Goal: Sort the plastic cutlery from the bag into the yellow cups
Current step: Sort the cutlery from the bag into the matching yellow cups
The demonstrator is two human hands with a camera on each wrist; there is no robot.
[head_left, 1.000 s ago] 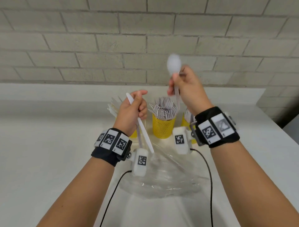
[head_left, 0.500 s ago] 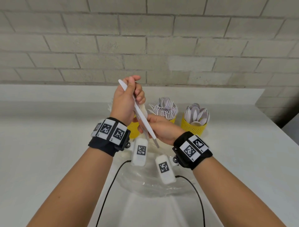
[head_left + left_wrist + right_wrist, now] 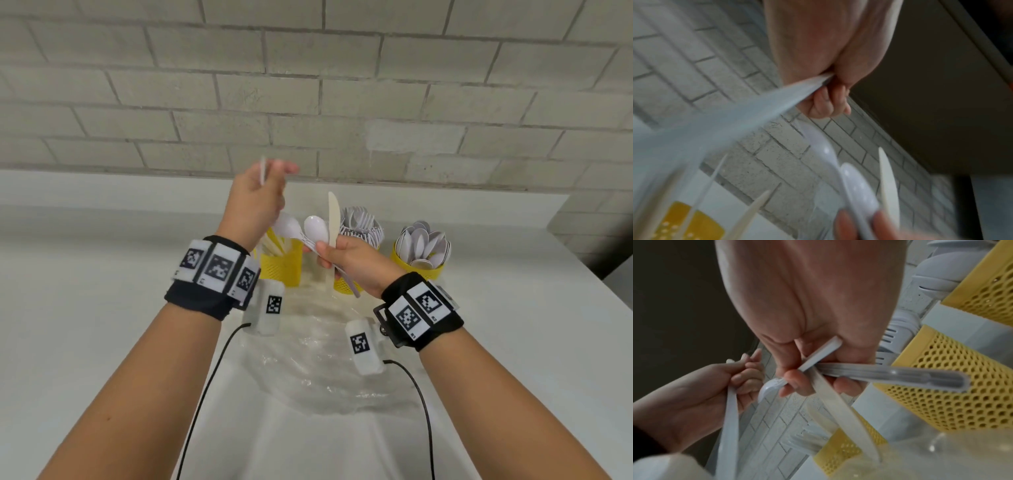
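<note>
My left hand (image 3: 265, 185) is raised above the left yellow cup (image 3: 281, 270) and pinches a white knife (image 3: 263, 171) upright. In the left wrist view its fingers (image 3: 828, 104) curl round the blurred knife (image 3: 756, 113). My right hand (image 3: 330, 255) grips a small bundle in front of the middle yellow cup (image 3: 342, 286): two white spoons (image 3: 317, 229) and a cream knife (image 3: 333, 219), bowls and blade pointing up. Their handles cross under my fingers (image 3: 795, 382) in the right wrist view. The right yellow cup (image 3: 400, 262) holds several white spoons. The clear bag (image 3: 318, 359) lies crumpled below both wrists.
Cream knives stand in the left cup and white forks (image 3: 359, 221) fill the middle one. All three cups stand in a row on the white counter (image 3: 102, 308) near the brick wall (image 3: 308, 102). Two black cables (image 3: 205, 383) run from the wrist cameras toward me.
My right hand put its single spoon down, came to my left hand and took the two spoons and cream knife. My left hand rose with only the white knife.
</note>
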